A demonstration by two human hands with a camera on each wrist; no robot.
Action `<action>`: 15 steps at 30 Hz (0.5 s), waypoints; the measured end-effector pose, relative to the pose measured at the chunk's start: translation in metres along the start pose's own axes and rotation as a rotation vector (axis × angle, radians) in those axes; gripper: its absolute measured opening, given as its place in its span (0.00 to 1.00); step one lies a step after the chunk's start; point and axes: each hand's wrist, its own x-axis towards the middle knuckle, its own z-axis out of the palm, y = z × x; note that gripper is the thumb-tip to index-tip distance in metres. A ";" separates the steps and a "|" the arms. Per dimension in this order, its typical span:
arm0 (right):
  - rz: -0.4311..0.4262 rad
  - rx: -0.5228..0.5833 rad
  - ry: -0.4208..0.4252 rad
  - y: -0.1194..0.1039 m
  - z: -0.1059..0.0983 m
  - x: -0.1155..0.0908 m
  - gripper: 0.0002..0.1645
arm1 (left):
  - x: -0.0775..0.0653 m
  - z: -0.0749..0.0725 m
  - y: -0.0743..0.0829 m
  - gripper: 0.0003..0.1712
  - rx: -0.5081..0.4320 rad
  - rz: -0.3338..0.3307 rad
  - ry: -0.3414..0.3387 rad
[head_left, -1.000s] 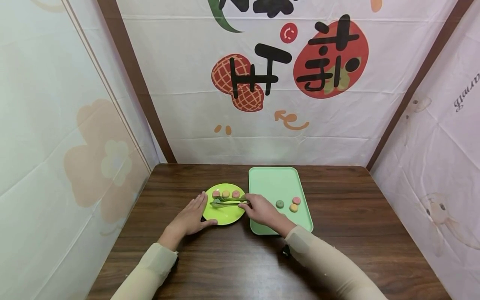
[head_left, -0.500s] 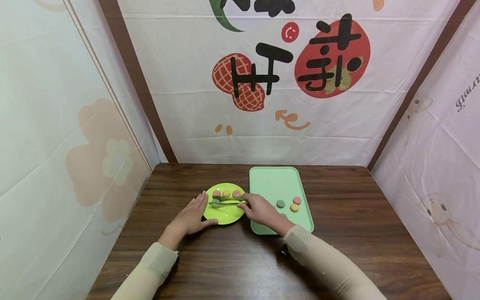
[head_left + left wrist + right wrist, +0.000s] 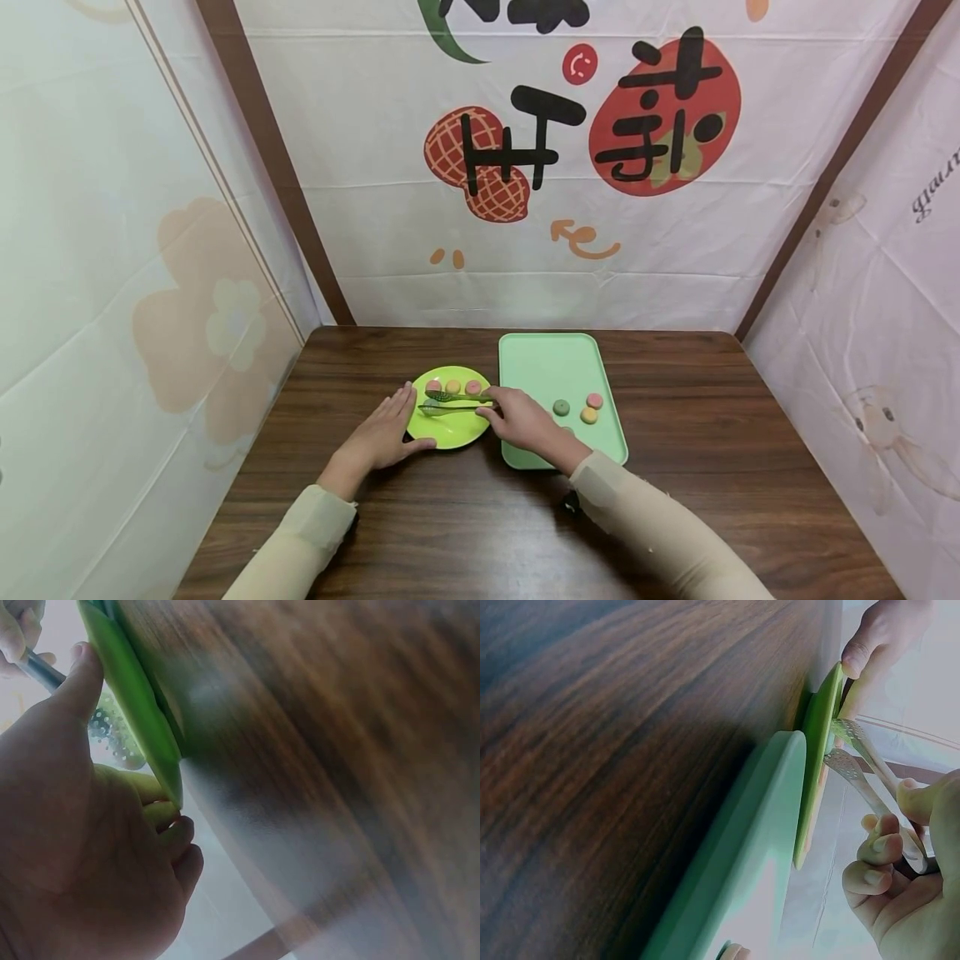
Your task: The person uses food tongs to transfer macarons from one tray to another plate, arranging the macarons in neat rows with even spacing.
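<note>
1. Against the pictures of the past second, I see little shift: both hands keep their places, while the arms of the perforated tongs (image 3: pixel 459 408) look slightly wider apart.
2. A green macaron (image 3: pixel 431 405) lies between the tong tips, over the lime-green plate (image 3: pixel 453 431). I judge that it is being released there, though I cannot tell whether either tip touches it.
3. Just behind it on the plate, I see a row of a pink macaron, a yellow macaron and another pink macaron.
4. The right hand (image 3: pixel 525 423) reaches in across the mint tray (image 3: pixel 547 362), its grip pinching the tongs between thumb and fingers, so they point left.
5. The left hand (image 3: pixel 381 435) has its fingers extended along the plate's left rim, thumb set apart at the near edge; to me it looks like steadying contact.
6. On the tray I count one green, one pink and one yellow macaron, plus another partly hidden by the right wrist. Plate and tray sit side by side on the wooden counter (image 3: pixel 420 533).
</note>
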 end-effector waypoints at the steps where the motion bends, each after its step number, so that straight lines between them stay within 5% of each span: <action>1: -0.001 -0.002 0.003 0.000 0.000 0.000 0.19 | 0.000 0.000 0.000 0.63 0.002 0.001 0.002; 15: -0.021 0.001 -0.001 0.002 0.002 0.005 0.12 | 0.000 0.002 -0.001 0.63 0.022 0.001 0.014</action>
